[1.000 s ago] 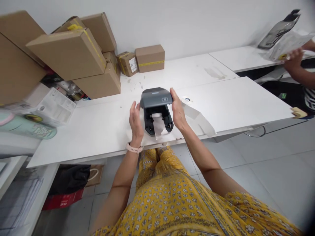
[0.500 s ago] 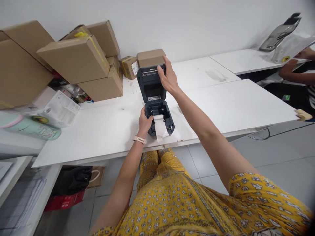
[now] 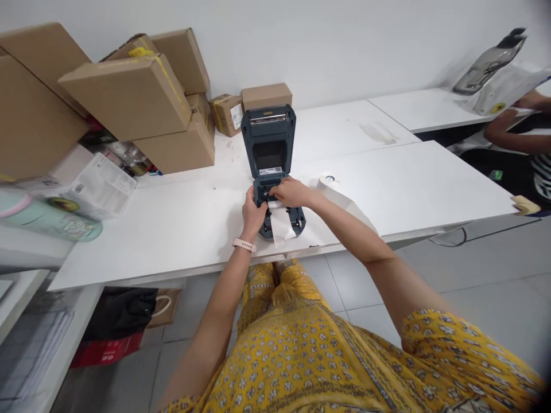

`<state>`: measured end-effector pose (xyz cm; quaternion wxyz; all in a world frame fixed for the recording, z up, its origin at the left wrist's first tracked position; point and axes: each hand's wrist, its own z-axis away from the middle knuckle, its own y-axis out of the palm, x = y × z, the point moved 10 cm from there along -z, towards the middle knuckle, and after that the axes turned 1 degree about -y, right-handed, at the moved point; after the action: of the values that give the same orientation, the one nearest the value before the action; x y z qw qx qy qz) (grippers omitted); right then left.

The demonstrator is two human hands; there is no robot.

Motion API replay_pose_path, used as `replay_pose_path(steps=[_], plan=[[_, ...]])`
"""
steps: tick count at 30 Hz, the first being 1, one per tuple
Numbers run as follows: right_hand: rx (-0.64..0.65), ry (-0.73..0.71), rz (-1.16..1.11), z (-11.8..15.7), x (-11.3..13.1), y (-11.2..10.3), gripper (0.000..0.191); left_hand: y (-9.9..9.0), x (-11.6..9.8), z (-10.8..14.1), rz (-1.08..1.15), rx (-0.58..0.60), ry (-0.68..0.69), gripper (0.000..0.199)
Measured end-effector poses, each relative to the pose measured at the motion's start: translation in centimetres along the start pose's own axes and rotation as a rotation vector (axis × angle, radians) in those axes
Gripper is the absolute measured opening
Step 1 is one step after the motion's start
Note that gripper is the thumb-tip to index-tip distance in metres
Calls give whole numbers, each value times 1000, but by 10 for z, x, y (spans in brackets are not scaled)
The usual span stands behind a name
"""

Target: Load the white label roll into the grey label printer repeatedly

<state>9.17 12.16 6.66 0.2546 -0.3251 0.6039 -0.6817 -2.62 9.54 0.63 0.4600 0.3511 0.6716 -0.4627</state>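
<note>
A dark label printer (image 3: 268,143) stands on the white table with its lid raised. Out over its front edge hangs a strip of white label paper (image 3: 282,225). My left hand (image 3: 253,211) is closed around the left side of the base, thumb over the rim near the paper. Above the back of the compartment, my right hand (image 3: 290,192) has its fingers curled together inside the printer. What those fingers hold, if anything, is hidden. Behind my right forearm a white label roll (image 3: 329,181) lies on the table, a loose strip trailing from it.
Cardboard boxes (image 3: 124,97) are stacked at the left, with smaller ones behind the printer. A mint green bottle (image 3: 64,219) lies near a white box (image 3: 97,183). At the right are a clear bottle (image 3: 488,63) and another person's arm (image 3: 512,135).
My right hand has let go of the lid and come down into the printer's compartment. The lid stays up by itself. My left hand keeps its place on the base.
</note>
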Motion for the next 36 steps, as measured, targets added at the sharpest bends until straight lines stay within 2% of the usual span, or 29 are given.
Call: replay_pose_path(steps=[2,4,6,10,12,14,16,18,19,21,24,27,30,33,36], plan=[[198,-31,63,-11,3,23,37,0,0,0,-3,0,5,75],[306,-63,73,-21,5,35,34,0,-1,1,-23,12,12,77],[333,-80,63,-29,7,38,34,1,-3,1,-51,31,25,80],[348,-120,21,-33,5,38,50,1,-5,0,-86,49,48,84],[315,-171,-103,-26,0,29,55,2,-3,-1,-90,49,48,84],[209,-261,-329,-9,-5,8,57,2,0,-1,-82,51,43,84],[14,-312,-578,19,-20,-19,55,3,1,-1,-63,49,46,82],[-204,-256,-769,57,-46,-36,53,2,0,0,-47,42,54,80],[-283,-194,-836,76,-59,-35,52,2,-1,0,-47,37,54,78],[-370,-48,-899,108,-80,-18,48,1,-2,1,-69,32,48,77],[-403,178,-819,129,-100,20,37,1,-4,2,-105,34,51,75],[-344,337,-566,119,-109,48,35,1,-3,1,-101,33,44,75],[-264,382,-363,96,-111,61,40,0,1,-1,-75,25,37,73],[-259,398,-322,86,-109,62,44,0,2,-2,-67,34,56,70],[-302,389,-329,99,-104,48,50,1,1,-2,-76,46,62,69]])
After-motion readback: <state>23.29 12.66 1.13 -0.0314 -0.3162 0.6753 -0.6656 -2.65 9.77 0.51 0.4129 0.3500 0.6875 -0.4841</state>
